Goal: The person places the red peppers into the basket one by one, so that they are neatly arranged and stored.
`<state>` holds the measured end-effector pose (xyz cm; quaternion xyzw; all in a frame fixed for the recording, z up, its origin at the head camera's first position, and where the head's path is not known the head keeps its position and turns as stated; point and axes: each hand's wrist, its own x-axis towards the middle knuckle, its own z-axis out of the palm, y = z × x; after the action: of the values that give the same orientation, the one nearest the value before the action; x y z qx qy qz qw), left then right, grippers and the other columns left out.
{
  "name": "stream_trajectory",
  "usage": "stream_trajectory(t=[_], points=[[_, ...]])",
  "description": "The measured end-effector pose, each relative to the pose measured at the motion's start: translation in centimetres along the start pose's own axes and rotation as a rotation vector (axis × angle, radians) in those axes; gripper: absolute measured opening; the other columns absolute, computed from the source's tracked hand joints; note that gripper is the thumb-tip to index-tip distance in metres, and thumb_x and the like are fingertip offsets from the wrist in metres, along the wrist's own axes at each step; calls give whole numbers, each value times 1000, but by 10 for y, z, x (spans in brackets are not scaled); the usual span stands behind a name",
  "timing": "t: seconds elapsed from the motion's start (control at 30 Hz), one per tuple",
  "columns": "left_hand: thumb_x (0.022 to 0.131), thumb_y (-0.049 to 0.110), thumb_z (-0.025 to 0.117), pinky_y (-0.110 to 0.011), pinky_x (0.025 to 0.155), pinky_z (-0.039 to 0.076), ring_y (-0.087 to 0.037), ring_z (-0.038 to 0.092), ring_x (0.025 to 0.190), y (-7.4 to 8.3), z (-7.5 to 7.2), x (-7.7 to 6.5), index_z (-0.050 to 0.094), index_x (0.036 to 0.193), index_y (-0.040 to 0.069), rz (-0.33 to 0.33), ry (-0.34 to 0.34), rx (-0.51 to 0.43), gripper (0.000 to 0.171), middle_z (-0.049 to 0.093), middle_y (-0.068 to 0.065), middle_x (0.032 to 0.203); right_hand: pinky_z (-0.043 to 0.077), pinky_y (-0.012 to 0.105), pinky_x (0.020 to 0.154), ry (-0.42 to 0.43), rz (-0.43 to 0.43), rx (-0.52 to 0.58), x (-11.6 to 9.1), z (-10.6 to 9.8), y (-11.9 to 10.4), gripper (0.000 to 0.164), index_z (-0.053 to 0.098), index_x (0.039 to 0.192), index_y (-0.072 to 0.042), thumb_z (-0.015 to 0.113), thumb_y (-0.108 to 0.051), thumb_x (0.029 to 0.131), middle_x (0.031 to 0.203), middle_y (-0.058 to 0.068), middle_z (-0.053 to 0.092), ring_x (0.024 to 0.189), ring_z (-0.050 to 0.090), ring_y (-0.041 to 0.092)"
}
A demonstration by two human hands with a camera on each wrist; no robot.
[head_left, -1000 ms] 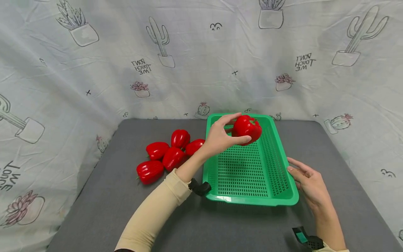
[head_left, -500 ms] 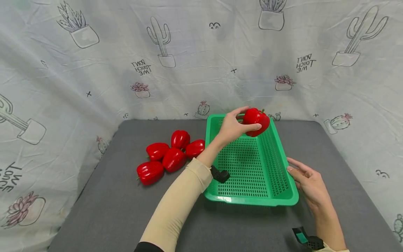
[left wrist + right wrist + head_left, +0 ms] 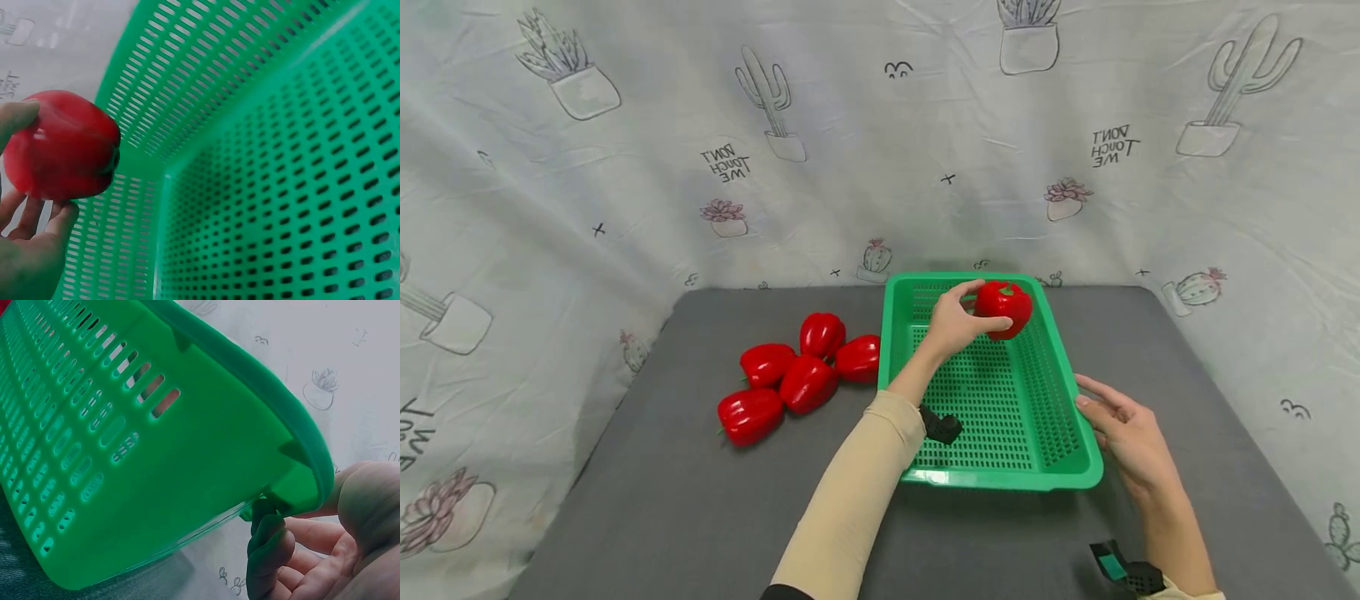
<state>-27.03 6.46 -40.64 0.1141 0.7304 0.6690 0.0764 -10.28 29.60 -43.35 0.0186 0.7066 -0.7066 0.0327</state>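
Observation:
A red bell pepper [image 3: 1009, 307] is held in my left hand [image 3: 957, 323], thumb on its near side and fingers behind. It is over the far end of the green perforated basket [image 3: 1000, 480]. In the left wrist view the pepper [image 3: 62, 147] sits between thumb and fingers, close to the basket's corner, its stem end turned to the basket. At the basket's right rim is my right hand [image 3: 1131, 442], thumb on the edge. From the right wrist view, the fingers [image 3: 269, 547] of that hand curl under the rim [image 3: 312, 450].
Several red bell peppers [image 3: 808, 383] lie in a cluster on the grey table [image 3: 647, 500], left of the basket. A white cloth [image 3: 850, 125] printed with cacti hangs behind the table and along its sides.
My left hand has carried the pepper right and up over the basket's far end, then lowered it slightly. The right hand stays at the rim. The view has shifted a little.

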Motion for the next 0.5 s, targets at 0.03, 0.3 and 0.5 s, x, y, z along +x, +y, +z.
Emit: stream_trajectory(t=[0.03, 0.3, 0.5], points=[[77, 18, 86, -33, 75, 56, -21, 54, 114, -3, 0, 0, 52, 142, 14, -6, 8, 13, 73, 55, 4, 127, 58, 31, 72, -1, 0, 1, 1, 1, 0, 58, 40, 147, 1, 62, -22, 99, 107, 5, 70, 92, 69, 16], [76, 12, 87, -32, 81, 55, -27, 55, 119, -15, 2, 6, 53, 142, 15, -22, 0, 23, 74, 54, 0, 134, 57, 30, 70, 10, -18, -44, 3, 2, 5, 57, 40, 148, 1, 61, -22, 100, 107, 2, 69, 91, 68, 14], [74, 7, 87, -30, 92, 50, -23, 52, 125, -26, 5, 12, 56, 139, 16, -19, -4, 0, 73, 53, 5, 135, 57, 29, 72, 14, -21, -45, 3, 1, 7, 56, 40, 148, 0, 61, -21, 100, 109, 1, 68, 93, 67, 13]])
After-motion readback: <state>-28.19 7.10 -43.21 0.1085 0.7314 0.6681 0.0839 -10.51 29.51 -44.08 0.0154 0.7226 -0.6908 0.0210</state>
